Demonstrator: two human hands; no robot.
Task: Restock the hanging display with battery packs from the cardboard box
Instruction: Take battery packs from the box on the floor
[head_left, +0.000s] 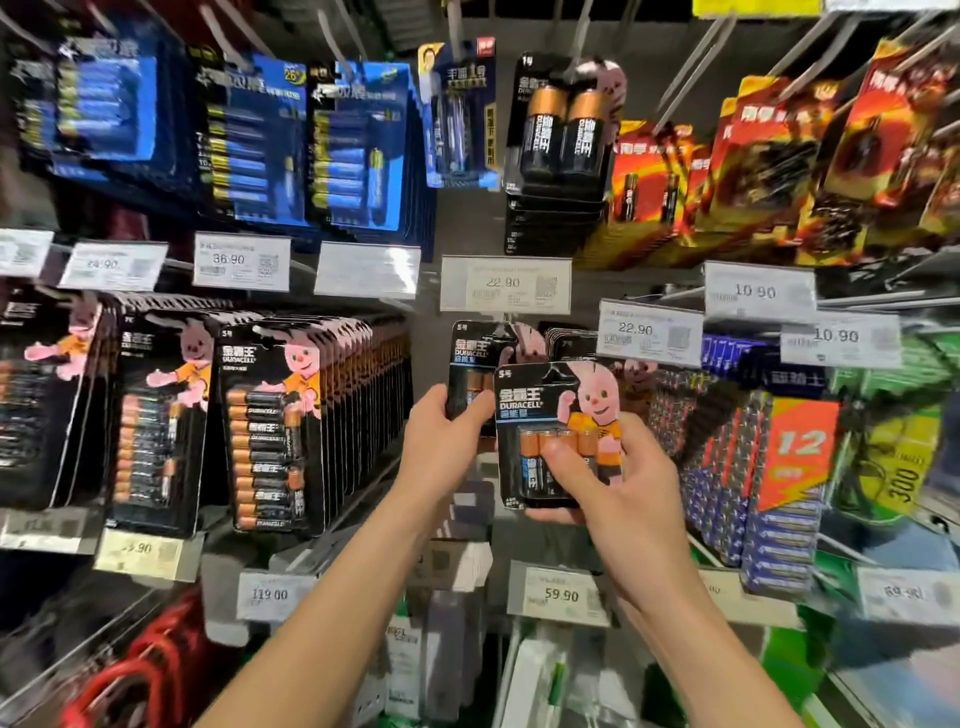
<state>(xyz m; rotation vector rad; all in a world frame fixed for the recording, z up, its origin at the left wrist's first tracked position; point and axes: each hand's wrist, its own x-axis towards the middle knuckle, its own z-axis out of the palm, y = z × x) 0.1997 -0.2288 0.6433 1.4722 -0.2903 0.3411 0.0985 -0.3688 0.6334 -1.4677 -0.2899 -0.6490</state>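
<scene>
- Step in hand, as I judge it from where the hands stand: one pack is being hung on the peg below the 22.90 price tag (505, 283).
- Right hand (613, 483): the fingers and thumb clamp the loose pack (543, 400) by its lower half, with the thumb across the blister. The pack is upright, just in front of the peg row, and not yet threaded on.
- Left hand (441, 441): it grips the lower left edge of the front pack (470, 351), which already hangs there. It appears to be steadying that pack.
- Next move calls for raising the loose pack until its hang hole meets the peg tip, then sliding it back. Neither the hole nor the tip shows clearly, so take care with alignment.
- Stock on this peg: the front pack plus at least one behind it — few beside the row of large packs (332, 405) to the left, which is packed tight.
- Cardboard box: not in view — its contents cannot be told.
</scene>
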